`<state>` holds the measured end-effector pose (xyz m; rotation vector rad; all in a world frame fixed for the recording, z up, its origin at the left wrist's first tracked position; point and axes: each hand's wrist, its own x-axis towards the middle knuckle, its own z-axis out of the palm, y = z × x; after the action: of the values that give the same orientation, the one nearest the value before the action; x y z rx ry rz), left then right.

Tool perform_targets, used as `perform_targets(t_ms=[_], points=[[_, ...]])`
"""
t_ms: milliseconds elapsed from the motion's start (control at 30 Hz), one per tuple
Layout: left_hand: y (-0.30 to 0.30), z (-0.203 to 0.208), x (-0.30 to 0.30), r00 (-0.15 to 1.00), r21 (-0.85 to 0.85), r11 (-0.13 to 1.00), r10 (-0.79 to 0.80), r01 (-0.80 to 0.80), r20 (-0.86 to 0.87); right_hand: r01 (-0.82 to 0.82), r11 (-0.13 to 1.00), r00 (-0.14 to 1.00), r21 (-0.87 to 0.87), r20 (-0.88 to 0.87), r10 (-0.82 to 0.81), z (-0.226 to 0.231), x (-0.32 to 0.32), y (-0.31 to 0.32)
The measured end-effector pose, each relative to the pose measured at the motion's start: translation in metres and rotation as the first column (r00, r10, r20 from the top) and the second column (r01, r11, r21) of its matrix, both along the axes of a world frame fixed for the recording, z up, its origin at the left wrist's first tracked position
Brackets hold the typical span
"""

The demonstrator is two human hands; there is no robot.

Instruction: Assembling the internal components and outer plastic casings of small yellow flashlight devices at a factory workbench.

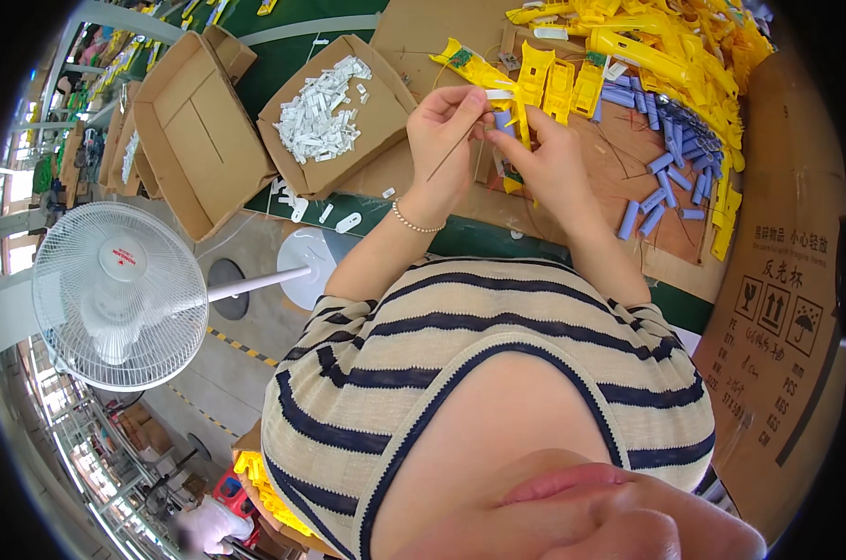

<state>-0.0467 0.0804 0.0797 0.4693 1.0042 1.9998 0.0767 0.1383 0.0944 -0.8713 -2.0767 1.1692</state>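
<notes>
Both hands meet over the near edge of the workbench. My left hand (446,135) is closed in a pinch at a small white plastic piece (499,94). A thin dark stick or wire (449,156) slants down from its fingers; which it is I cannot tell. My right hand (552,159) is closed on a yellow plastic housing (523,107), thumb and fingers gripping its lower part. A blue-purple cylindrical battery (504,122) shows between the hands, partly hidden by the fingers. Just beyond lie more yellow housings (559,86), side by side.
A cardboard tray of white plastic parts (320,117) stands left, beside an empty-looking cardboard box (194,131). Loose batteries (670,177) and piled yellow housings (665,42) lie right. A large carton (782,252) borders the right side; a white fan (121,289) stands left.
</notes>
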Motion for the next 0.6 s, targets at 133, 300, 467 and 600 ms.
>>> perform_targets(t_ms=[133,300,467,600], points=[[0.005,-0.002,-0.003,0.943,-0.048,0.998,0.017,-0.035,-0.333,-0.021,0.998,0.999,0.067,0.037,0.018,0.001,0.005,0.003],[0.012,-0.010,-0.019,0.716,-0.017,0.990,0.088,-0.138,-0.693,-0.042,0.999,0.999,-0.029,0.008,0.042,0.001,0.005,0.007],[0.019,0.009,-0.037,0.331,-0.053,0.975,0.023,-0.217,-0.943,-0.108,0.985,0.992,-0.131,0.042,0.115,-0.004,0.011,0.024],[0.029,0.022,-0.053,0.526,-0.389,0.903,-0.425,0.184,-0.737,-0.212,0.892,0.977,-0.399,-0.115,0.181,-0.017,0.007,0.029]])
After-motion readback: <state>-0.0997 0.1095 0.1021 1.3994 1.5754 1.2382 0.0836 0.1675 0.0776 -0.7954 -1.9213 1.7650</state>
